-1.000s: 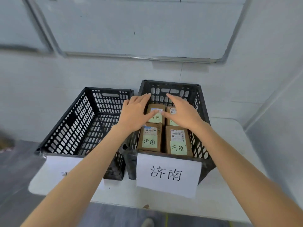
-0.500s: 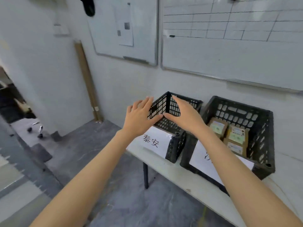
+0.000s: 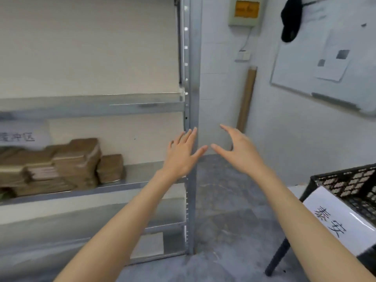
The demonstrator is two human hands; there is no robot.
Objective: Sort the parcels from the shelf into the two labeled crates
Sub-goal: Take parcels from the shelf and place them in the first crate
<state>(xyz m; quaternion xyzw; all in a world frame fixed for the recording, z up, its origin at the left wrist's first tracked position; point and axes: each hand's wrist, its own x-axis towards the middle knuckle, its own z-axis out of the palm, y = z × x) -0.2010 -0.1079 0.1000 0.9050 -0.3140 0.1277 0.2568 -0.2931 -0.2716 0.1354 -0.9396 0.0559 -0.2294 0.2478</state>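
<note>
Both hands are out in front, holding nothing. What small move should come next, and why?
Probably reach the left hand further leftward to the nearest brown parcel on the shelf. Both it and the right hand are open and empty, and that parcel lies to their left, not yet picked up.

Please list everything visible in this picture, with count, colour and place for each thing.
shelf rack: one, grey metal, left.
parcels: several, blurred, brown, stacked on its middle shelf.
paper sign: one, white, above the parcels, far left.
crate: one, black, lower right, on the table.
crate label: one, white, dark characters, crate front.
table: one, white top, lower right.
whiteboard: one, white, right wall.
cardboard tube: one, brown, leaning in the corner.
wall box: one, pale with orange panel, top centre.
hanging object: one, black, top right.
left hand: one, bare, open, before the rack's post.
right hand: one, bare, open, beside the left.
</note>
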